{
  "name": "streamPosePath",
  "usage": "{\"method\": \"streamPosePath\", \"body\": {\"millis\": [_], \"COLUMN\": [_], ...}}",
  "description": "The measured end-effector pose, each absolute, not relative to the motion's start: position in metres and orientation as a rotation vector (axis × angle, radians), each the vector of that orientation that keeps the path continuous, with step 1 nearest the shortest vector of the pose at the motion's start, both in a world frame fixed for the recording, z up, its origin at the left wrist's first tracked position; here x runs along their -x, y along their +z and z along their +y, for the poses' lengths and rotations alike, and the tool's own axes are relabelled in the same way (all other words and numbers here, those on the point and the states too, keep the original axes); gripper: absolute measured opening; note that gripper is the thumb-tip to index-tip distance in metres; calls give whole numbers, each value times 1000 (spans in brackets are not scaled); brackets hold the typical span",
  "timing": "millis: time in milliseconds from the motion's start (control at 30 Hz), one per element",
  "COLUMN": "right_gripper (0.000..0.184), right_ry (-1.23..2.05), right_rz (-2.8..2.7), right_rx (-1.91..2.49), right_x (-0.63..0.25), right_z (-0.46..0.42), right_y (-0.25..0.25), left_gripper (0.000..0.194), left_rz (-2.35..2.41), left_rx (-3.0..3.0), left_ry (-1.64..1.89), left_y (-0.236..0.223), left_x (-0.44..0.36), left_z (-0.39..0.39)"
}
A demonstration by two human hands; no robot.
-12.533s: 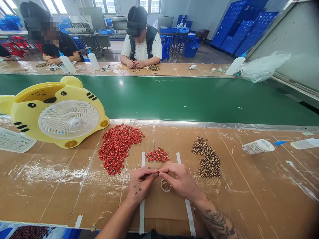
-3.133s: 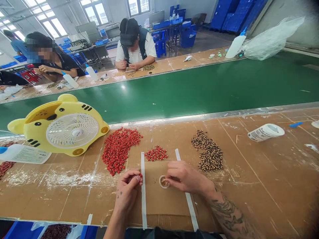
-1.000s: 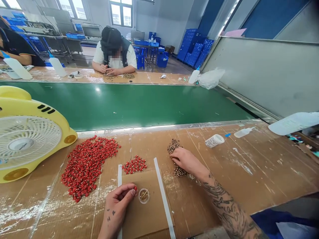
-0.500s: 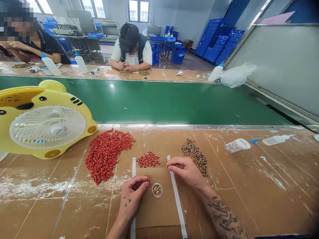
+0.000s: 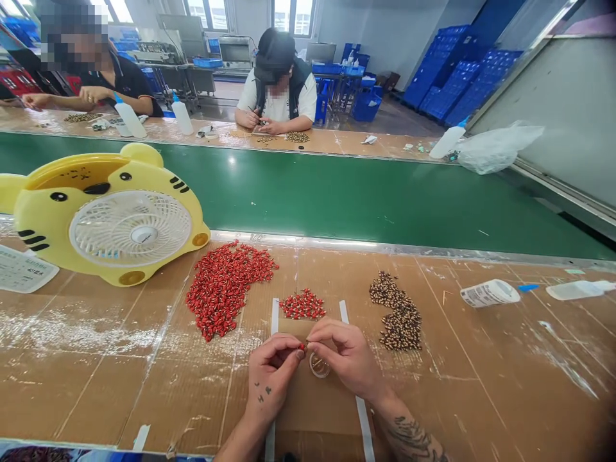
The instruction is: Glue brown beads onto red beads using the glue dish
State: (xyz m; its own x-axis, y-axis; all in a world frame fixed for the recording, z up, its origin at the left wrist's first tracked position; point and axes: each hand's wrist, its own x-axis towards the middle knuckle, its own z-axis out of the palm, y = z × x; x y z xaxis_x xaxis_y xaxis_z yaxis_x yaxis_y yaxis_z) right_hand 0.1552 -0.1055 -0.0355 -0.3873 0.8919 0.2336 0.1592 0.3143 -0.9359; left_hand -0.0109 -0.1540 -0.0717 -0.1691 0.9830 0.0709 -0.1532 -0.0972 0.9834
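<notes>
Between thumb and forefinger, my left hand (image 5: 273,375) pinches a small red piece (image 5: 302,346). My right hand (image 5: 344,359) is closed in a pinch close beside it, its fingertips on a tiny black-and-gold piece (image 5: 308,343) that is mostly hidden. Just below the fingertips sits a small clear round dish (image 5: 319,367) with a thin stick in it, partly covered by my right hand. Beyond my hands lies a little group of red pieces (image 5: 302,304). A large red pile (image 5: 224,289) is to the left, and a black-and-gold pile (image 5: 399,311) to the right.
A yellow animal-shaped fan (image 5: 115,218) stands at left. A white tub (image 5: 491,294) and a clear bottle (image 5: 580,290) lie at right. White tape strips (image 5: 364,427) border the cardboard. Past the green belt (image 5: 337,196), two people work at the far bench.
My right hand went to the black-and-gold pile, pinched a piece and came back left to my left hand. My left hand kept its red piece. The view swung about.
</notes>
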Motion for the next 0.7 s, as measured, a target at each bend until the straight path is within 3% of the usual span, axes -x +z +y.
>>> {"method": "streamPosePath", "body": {"millis": [700], "right_gripper": [11], "right_ry": [1029], "right_rz": [-1985], "right_rx": [939], "right_x": [-148], "right_z": [-113], "right_y": [-29], "left_gripper": [14], "left_rz": [1226], "left_rx": [-1297], "left_ry": [1592], "left_y": [-71], "left_x": [16], "left_z": [-158]}}
